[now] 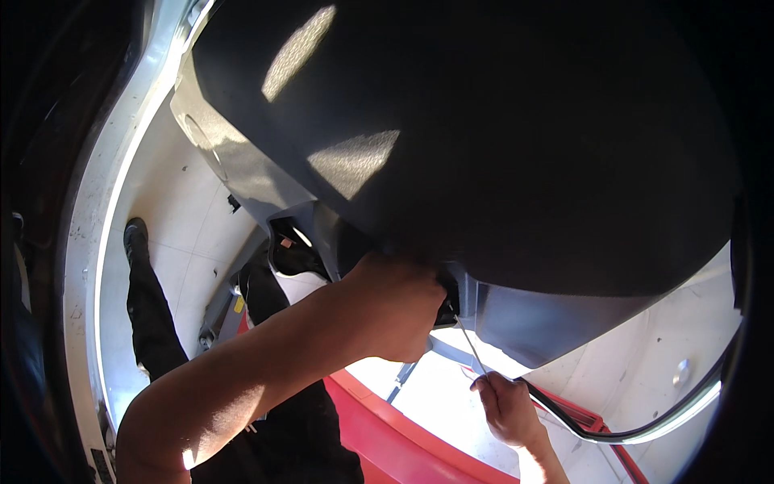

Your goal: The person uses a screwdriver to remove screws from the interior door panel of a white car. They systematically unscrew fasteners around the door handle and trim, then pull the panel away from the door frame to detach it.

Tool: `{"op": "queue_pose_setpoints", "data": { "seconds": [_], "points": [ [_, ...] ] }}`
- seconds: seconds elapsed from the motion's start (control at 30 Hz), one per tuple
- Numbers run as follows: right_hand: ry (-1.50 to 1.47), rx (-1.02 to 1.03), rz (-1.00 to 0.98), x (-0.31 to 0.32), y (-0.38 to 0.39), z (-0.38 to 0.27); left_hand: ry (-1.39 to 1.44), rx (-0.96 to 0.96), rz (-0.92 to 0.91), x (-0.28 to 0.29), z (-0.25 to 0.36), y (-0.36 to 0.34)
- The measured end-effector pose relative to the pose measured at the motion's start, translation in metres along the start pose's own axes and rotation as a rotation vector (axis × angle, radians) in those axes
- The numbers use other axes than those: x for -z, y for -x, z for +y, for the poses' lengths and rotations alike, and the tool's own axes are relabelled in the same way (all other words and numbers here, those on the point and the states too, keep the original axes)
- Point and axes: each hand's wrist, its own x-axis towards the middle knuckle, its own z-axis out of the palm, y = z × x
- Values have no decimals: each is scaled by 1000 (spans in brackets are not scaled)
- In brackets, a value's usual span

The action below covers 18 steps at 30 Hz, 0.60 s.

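My left arm crosses from the lower left, and my left hand (403, 298) reaches up to the lower edge of a large dark textured panel (516, 161). The back of this hand shows, but its fingers are hidden in shadow at the edge. Beside it is a dark opening in the grey trim (532, 319). At the lower right my right hand (505, 411) is closed around a thin metal rod (472, 343), which slants up and left toward that opening. Its far end is close to my left hand; whether it touches anything I cannot tell.
A red curved body panel (395, 423) runs along the bottom. A black rubber strip (580, 427) curves across the lower right. A pale door-frame edge (89, 234) bends down the left side. A leg in dark trousers (153, 310) stands on the white floor (181, 234).
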Motion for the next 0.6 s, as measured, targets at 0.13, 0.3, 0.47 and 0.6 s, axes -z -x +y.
{"op": "queue_pose_setpoints", "data": {
  "seconds": [0.13, 0.3, 0.47, 0.6],
  "points": [
    [-60, -48, -91, 7, 2, 6, -58, -32, 109, -1, 2, 5],
    [-144, -61, -98, -7, 14, -4, 18, -28, 94, 6, 4, 7],
    [106, 9, -46, 8, 8, -6, -26, -60, 102, 13, 4, 8],
    [-7, 20, -124, 15, 6, 13, 26, -17, 72, 15, 8, 10]
  ]
}}
